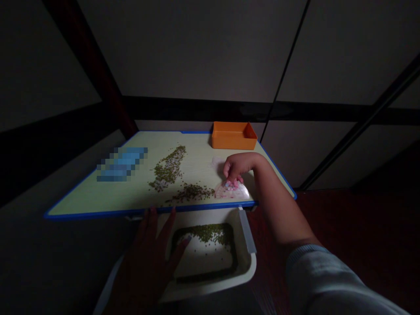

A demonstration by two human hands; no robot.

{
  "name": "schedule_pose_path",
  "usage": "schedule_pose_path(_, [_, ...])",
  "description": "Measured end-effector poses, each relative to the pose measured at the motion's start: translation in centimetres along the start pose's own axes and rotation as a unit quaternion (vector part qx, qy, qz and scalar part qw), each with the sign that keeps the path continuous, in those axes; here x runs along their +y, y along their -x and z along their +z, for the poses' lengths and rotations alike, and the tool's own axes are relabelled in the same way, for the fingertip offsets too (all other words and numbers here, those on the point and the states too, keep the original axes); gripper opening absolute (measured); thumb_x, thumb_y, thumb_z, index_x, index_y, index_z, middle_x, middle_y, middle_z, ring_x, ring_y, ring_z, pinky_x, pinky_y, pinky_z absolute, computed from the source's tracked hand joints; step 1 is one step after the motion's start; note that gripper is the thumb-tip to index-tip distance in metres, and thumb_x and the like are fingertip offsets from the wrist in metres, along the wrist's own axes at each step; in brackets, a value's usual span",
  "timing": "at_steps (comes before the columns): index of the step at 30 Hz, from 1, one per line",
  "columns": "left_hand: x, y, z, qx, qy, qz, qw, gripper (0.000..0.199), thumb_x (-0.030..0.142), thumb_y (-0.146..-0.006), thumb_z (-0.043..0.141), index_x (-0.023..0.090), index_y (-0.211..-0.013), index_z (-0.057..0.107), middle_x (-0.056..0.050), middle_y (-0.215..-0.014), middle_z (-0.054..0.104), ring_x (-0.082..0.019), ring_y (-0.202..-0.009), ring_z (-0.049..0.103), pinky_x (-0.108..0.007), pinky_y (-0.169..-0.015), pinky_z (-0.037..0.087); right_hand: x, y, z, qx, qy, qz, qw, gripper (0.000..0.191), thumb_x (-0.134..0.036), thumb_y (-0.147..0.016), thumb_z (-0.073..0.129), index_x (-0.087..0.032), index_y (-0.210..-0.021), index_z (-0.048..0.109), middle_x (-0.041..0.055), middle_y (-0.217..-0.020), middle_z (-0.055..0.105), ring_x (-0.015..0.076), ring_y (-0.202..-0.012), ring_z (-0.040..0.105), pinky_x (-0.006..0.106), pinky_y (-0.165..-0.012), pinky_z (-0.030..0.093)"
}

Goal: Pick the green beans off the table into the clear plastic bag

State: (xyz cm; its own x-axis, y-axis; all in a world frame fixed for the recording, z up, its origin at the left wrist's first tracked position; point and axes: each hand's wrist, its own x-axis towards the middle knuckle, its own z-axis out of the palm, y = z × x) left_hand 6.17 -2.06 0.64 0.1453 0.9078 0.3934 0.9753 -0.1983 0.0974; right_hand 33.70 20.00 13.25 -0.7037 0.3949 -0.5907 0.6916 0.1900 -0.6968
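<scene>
My right hand [239, 167] bends down over the table's near right side. Its fingers are pinched together on the pink, patterned middle of a clear half-round plate [242, 191] that looks like a protractor. Left of the plate, small green beans [193, 191] lie in a band along the near edge, with a second heap of green beans [169, 168] farther back. My left hand [152, 249], in shadow, spreads its fingers over the left side of a white basin [246, 267]. Green beans [210, 232] lie inside the basin, mostly toward its far side.
The pale table top [108, 197] has a blue rim, and the basin sits just below its near edge. An orange open box [233, 141] stands at the back right. A blurred blue item [123, 164] lies at the left. Cabinet panels [197, 52] rise behind.
</scene>
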Motion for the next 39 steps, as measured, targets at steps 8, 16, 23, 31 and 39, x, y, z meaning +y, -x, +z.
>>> schedule_pose_path(8, [-0.2,0.1,0.0,0.006,-0.019,0.016,1.000,0.074,0.063,-0.089,0.038,0.027,-0.152,0.025,-0.015,-0.165,0.005,-0.039,-0.148,0.018,-0.057,-0.110,0.037,0.4,1.3,-0.7,0.049,0.003,-0.023,0.999,0.041,-0.046,-0.056,0.086,-0.013,-0.071,0.069,-0.0001,-0.064,0.071,0.0088,-0.053,0.060,0.024,-0.062,0.047])
schedule_pose_path(16, [-0.1,0.0,0.2,0.007,-0.018,0.009,1.000,0.073,0.061,-0.088,0.042,0.026,-0.151,0.028,-0.018,-0.164,0.011,-0.039,-0.148,0.018,-0.059,-0.108,0.038,0.7,0.9,-0.8,0.055,-0.009,0.005,0.998,0.038,-0.043,-0.055,0.087,-0.013,-0.069,0.067,0.0007,-0.064,0.071,0.0095,-0.056,0.063,0.022,-0.060,0.047])
schedule_pose_path(23, [-0.1,0.1,0.2,0.013,-0.032,0.024,0.999,0.074,0.061,-0.089,0.041,0.025,-0.152,0.026,-0.021,-0.163,0.011,-0.040,-0.148,0.017,-0.059,-0.107,0.039,0.4,0.2,-0.3,0.043,0.003,-0.004,0.999,0.037,-0.042,-0.057,0.086,-0.013,-0.071,0.068,0.0003,-0.063,0.070,0.0092,-0.055,0.061,0.023,-0.061,0.047])
schedule_pose_path(31, [-0.2,0.1,0.3,0.006,-0.023,0.016,1.000,0.073,0.062,-0.089,0.040,0.026,-0.151,0.027,-0.018,-0.164,0.009,-0.039,-0.148,0.017,-0.058,-0.109,0.037,0.3,0.9,-0.5,0.030,-0.003,-0.049,0.998,0.035,-0.041,-0.060,0.085,-0.012,-0.072,0.069,0.0004,-0.066,0.072,0.0085,-0.055,0.061,0.022,-0.059,0.045])
schedule_pose_path(39, [0.0,0.0,0.0,0.003,-0.013,-0.001,1.000,0.072,0.063,-0.087,0.042,0.024,-0.148,0.036,-0.018,-0.163,0.017,-0.040,-0.147,0.022,-0.058,-0.109,0.037,0.4,0.3,-0.4,0.020,-0.004,-0.009,1.000,0.044,-0.049,-0.053,0.087,-0.013,-0.069,0.069,-0.0016,-0.058,0.069,0.0082,-0.050,0.059,0.022,-0.058,0.047])
